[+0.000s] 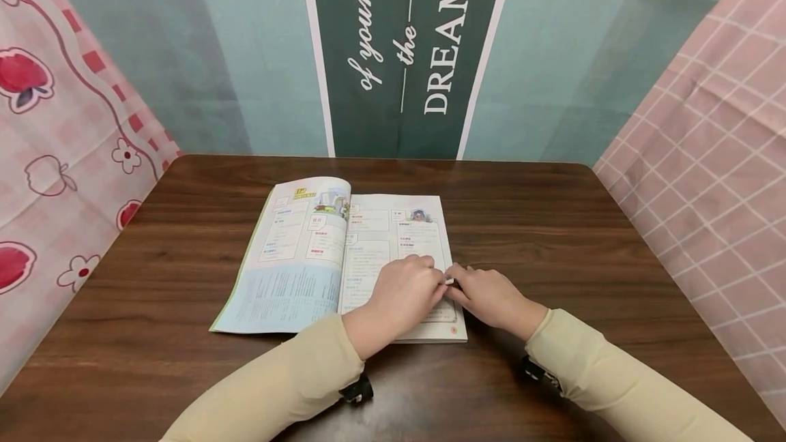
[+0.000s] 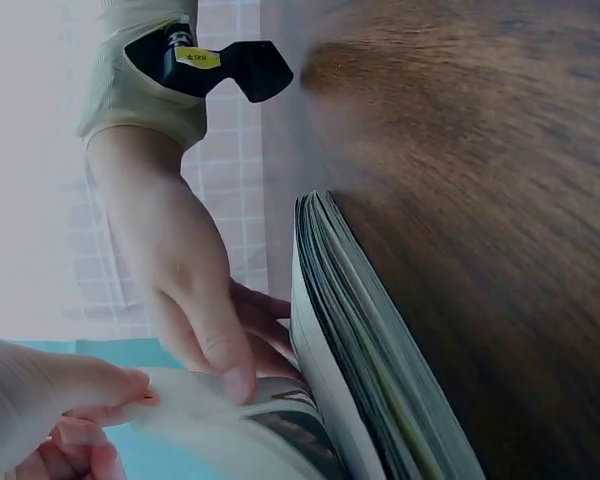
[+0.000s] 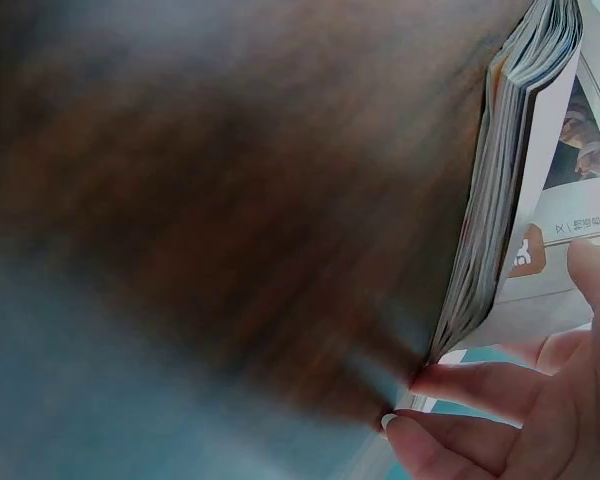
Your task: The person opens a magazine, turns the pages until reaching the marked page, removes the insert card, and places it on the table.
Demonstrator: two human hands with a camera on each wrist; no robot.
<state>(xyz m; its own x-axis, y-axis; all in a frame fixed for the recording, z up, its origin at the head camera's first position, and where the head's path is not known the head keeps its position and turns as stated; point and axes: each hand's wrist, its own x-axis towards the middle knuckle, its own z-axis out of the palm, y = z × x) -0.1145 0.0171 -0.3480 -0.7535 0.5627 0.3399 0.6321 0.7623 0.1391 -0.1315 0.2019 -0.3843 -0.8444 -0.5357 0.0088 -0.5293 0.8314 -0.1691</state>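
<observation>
From the head, one open book (image 1: 368, 258) lies on one brown table (image 1: 552, 224). It shows two big pages with little pictures and words, and the left page is white on top and light blue below. One left hand (image 1: 399, 292) and one right hand (image 1: 494, 295) are at its right side. From the left wrist, the left fingers pinch lifted paper (image 2: 195, 400). From the right wrist, the right fingers are spread apart, touching the book's thick edge.
</observation>
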